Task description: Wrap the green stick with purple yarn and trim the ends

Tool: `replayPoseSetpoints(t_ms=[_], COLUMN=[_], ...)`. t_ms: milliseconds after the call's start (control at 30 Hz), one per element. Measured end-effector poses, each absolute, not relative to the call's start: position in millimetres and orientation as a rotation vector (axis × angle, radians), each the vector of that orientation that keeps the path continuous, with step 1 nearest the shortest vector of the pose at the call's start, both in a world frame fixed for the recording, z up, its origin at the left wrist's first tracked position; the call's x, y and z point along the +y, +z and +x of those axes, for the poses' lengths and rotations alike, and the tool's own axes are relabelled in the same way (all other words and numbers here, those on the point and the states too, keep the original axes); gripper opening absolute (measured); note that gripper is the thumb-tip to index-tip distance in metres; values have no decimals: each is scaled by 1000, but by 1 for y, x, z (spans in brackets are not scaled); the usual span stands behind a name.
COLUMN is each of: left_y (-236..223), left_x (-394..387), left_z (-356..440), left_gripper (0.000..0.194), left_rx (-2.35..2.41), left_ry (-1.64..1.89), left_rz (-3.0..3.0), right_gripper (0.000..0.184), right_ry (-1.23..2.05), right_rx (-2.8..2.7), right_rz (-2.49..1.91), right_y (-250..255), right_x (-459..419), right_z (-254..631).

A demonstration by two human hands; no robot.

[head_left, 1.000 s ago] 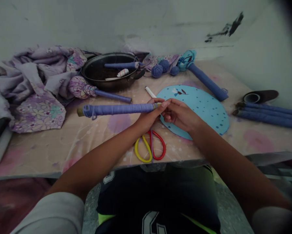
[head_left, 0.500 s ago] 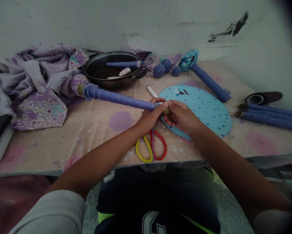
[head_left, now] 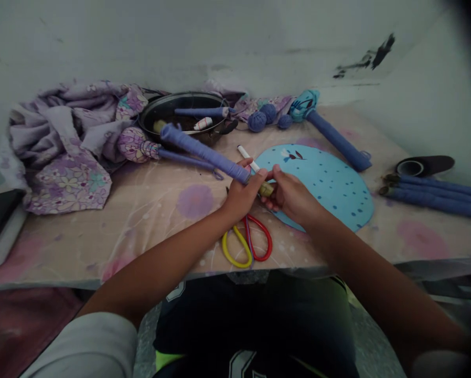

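My left hand (head_left: 241, 197) is closed round the near end of a stick wrapped in purple yarn (head_left: 204, 151), which slants up and away to the left over the table. My right hand (head_left: 292, 197) pinches the bare yellowish tip of the same stick, fingers curled. A strand of purple yarn hangs from the stick toward the scissors. Under my hands lie scissors with one yellow and one red handle (head_left: 246, 243). A white marker (head_left: 247, 157) lies just behind my hands, beside a blue dotted fabric disc (head_left: 330, 181).
A dark pan (head_left: 186, 113) at the back holds another wrapped stick. Purple floral cloth (head_left: 68, 147) is heaped at the back left. Yarn balls (head_left: 265, 116), a long wrapped stick (head_left: 338, 139), more wrapped sticks (head_left: 436, 197) and a tape roll (head_left: 410, 168) lie to the right.
The stick's far end has swung from level, pointing left, to raised and angled away toward the pan. Both hands stayed on its near end and shifted slightly down.
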State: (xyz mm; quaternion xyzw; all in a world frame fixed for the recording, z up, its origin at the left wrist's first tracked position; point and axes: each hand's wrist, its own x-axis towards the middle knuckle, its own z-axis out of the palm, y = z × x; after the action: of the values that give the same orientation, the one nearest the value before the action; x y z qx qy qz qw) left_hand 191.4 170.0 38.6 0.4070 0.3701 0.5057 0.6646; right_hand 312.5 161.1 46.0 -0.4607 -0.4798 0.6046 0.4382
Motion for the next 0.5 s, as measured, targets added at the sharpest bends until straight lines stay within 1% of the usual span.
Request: replayPoseSetpoints(t_ms=[67,100,200,300,433,500], left_y=[37,36,34,32,31,32], left_x=[169,170,171,174,176,175], left_z=[192,192,191,189,188,188], left_gripper=[50,49,46,40,33,30], left_rx=[829,835,802,740,705,706], left_ry=[1177,1198,1198,1167,1163,1150], left_rz=[983,1018,1030,969,991,1018], right_gripper=[40,37,31,30,14,13], right_ry=[1665,1685,1536,1168,492,263], right_rx=[-1129,-1113,-1159,-1415,-1777,-1870], right_rz=[-1189,-1190,-1112,-1043,-1001,-976], right_y=[47,46,42,37,36,37], right_x=[162,162,161,159,158,158], right_z=[311,311,311,313,314,315])
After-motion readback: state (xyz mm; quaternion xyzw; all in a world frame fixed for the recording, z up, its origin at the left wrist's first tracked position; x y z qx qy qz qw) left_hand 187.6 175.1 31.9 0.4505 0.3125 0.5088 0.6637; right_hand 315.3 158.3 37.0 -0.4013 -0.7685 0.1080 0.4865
